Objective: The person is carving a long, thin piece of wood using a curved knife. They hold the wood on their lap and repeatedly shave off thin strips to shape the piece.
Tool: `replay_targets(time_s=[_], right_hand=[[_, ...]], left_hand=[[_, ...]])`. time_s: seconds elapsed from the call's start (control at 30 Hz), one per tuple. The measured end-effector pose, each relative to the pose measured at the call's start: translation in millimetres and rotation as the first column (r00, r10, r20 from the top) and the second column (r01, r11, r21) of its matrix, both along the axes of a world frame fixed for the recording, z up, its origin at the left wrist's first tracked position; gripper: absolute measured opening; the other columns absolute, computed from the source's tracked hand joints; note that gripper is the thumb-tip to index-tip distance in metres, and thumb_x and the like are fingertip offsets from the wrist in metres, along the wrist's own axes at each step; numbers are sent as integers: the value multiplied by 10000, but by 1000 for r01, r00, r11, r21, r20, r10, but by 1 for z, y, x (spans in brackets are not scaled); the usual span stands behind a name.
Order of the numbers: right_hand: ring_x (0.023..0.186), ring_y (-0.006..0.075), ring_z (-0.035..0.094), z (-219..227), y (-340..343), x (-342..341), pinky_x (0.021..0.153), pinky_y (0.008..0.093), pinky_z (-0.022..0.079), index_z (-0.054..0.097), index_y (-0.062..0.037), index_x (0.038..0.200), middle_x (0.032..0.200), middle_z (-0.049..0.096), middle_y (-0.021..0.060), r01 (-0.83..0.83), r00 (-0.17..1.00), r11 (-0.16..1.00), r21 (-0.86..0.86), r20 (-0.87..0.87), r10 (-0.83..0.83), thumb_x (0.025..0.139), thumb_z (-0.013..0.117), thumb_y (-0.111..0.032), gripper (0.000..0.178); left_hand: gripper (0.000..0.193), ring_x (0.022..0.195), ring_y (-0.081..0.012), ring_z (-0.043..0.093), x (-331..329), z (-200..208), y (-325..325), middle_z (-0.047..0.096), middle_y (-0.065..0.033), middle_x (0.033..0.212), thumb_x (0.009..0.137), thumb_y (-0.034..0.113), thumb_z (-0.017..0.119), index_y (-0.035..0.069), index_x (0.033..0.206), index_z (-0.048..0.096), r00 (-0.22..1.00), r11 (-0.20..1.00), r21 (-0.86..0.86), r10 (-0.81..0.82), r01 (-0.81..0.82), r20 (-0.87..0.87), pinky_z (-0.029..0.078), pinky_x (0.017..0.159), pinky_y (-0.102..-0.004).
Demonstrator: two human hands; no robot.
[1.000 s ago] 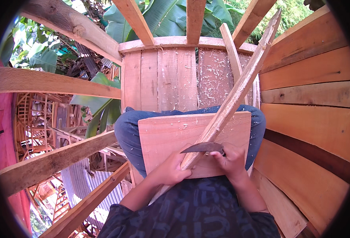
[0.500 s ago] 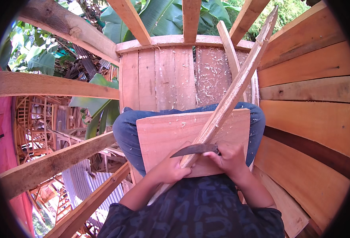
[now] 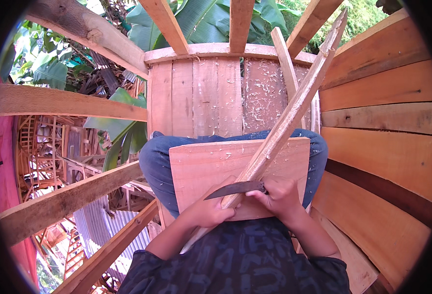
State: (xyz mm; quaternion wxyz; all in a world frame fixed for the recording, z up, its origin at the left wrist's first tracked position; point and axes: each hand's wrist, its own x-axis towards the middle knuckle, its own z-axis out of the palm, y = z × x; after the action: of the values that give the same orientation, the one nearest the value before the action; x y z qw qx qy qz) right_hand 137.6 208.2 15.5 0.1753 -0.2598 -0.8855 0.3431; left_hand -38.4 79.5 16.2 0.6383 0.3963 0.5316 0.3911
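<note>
Left hand (image 3: 209,209) grasps the stick (image 3: 289,117), slanted across the board (image 3: 201,161); right hand (image 3: 279,195) grips the knife (image 3: 233,189) over it, edge contact unclear. Probably best: shallow blade angle, left hand clear.

Sitting with legs (image 3: 157,169) bent and spread wide. Holding both forearms (image 3: 174,238) out in front, slanted in toward each other. Gripping with the left hand (image 3: 210,208). Gripping with the right hand (image 3: 280,196) too, near the left, with its thumb (image 3: 258,196) pointing left.
</note>
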Motion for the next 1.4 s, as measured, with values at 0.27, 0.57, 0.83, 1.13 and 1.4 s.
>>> replay_targets(time_s=[0.27, 0.57, 0.83, 1.13, 1.4], right_hand=[[488, 330, 568, 3, 3, 0, 462, 373, 418, 620, -5, 684, 560, 550, 159, 19, 997, 1000, 10, 73, -19, 833, 694, -432, 459], [512, 62, 509, 17, 38, 12, 465, 285, 379, 623, -2, 752, 621, 538, -35, 121, 993, 646, -754, 85, -87, 845, 723, -232, 267], [466, 31, 425, 19, 29, 8, 408, 244, 293, 527, -57, 625, 511, 451, -50, 266, 964, 595, -759, 203, -173, 911, 649, -224, 353], [483, 29, 392, 23, 27, 15, 441, 262, 300, 574, 3, 614, 479, 435, -37, 23, 978, 519, -855, 127, 166, 880, 684, -240, 377], [465, 34, 426, 20, 15, 7, 421, 253, 310, 576, -17, 639, 495, 454, -39, 282, 960, 584, -762, 222, -173, 861, 679, -155, 282]], left_hand=[[668, 744, -127, 586, 0, 5, 4, 572, -80, 875, 703, 35, 527, -1, 1352, 372, 982, 988, -127, 109, -90, 152, 505, 658, -275], [624, 799, -144, 563, -4, 4, 2, 558, -74, 876, 681, 31, 548, 5, 1291, 420, 967, 982, -176, 108, -68, 232, 479, 710, -293], [647, 794, -131, 563, -2, 8, 4, 554, -59, 881, 693, 22, 546, 10, 1324, 406, 951, 984, -173, 91, -41, 296, 484, 699, -288], [709, 801, -137, 576, 2, 5, 6, 560, -76, 916, 690, 22, 536, 7, 1377, 365, 968, 994, -108, 5, 23, 250, 497, 712, -288], [638, 800, -142, 546, 1, 10, 6, 562, -65, 887, 669, 33, 548, 5, 1296, 433, 944, 976, -215, 92, -23, 317, 463, 742, -297]])
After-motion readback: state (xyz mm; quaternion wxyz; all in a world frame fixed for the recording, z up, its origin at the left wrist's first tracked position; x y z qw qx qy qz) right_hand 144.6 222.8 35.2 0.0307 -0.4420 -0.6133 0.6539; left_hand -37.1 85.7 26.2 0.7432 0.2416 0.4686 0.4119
